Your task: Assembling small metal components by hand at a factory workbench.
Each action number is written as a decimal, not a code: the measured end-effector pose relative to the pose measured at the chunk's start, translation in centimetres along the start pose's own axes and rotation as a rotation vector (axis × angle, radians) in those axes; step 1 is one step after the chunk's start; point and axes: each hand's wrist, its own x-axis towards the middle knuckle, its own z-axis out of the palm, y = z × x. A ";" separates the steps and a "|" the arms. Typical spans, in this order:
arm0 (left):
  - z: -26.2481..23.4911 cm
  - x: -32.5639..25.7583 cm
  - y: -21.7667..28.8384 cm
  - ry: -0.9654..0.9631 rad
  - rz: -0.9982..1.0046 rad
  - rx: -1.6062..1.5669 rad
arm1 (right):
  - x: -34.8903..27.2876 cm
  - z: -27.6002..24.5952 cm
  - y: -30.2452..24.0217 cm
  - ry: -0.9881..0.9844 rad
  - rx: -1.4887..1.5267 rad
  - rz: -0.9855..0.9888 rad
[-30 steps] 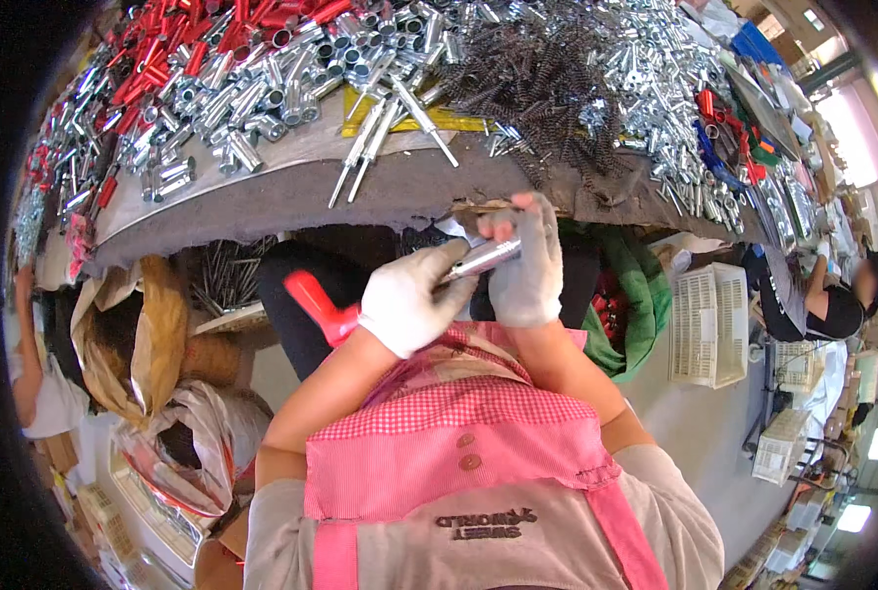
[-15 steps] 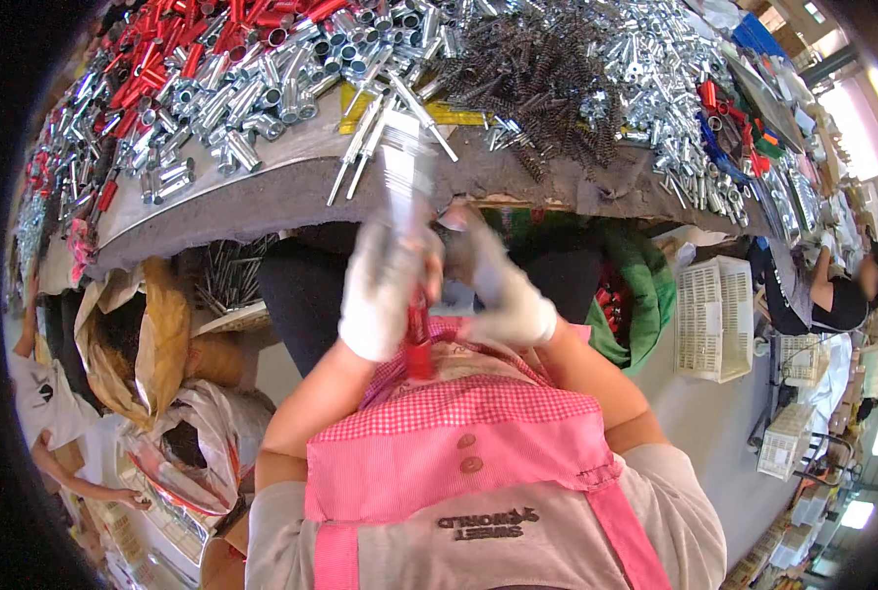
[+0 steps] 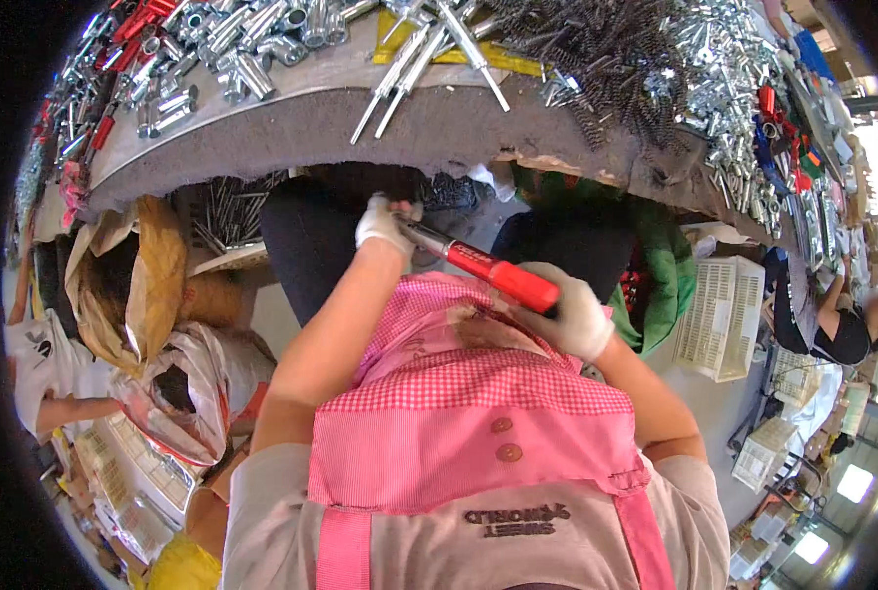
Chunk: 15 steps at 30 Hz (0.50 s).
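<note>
Pink gingham apron (image 3: 478, 433) fills the near foreground, over a grey shirt. Right hand (image 3: 572, 315) in a white glove is closed around the red handle of a tool (image 3: 503, 275), fingers wrapped tight. Tool lies tilted across the lap, its red grip low at right, metal shaft running up-left. Left hand (image 3: 385, 224), also white-gloved, is closed on the metal tip end of that shaft, fingers curled around it, just below the table edge. Both hands sit under the front edge of the worktable (image 3: 291, 123), which has a grey padded rim. On the table beyond: long metal rods (image 3: 419, 64) near the edge, silver tube parts (image 3: 232, 44) to the left, red-handled parts (image 3: 129, 25) far left, dark springs (image 3: 606, 59) and shiny small fittings (image 3: 724, 59) to the right. White plastic basket (image 3: 724, 320) stands on the floor at right, brown paper sacks (image 3: 129, 285) at left. Another person (image 3: 842, 329) sits far right.
</note>
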 end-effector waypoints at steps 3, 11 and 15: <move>-3.8 9.9 -7.0 0.047 -0.171 0.278 | 2.4 4.0 3.3 -0.107 -0.351 0.075; -6.8 11.8 -11.4 -0.141 0.229 2.028 | 5.8 8.5 7.2 -0.342 -0.608 0.136; -5.6 10.0 -9.8 -0.022 0.148 1.839 | 6.8 8.9 7.6 -0.373 -0.650 0.142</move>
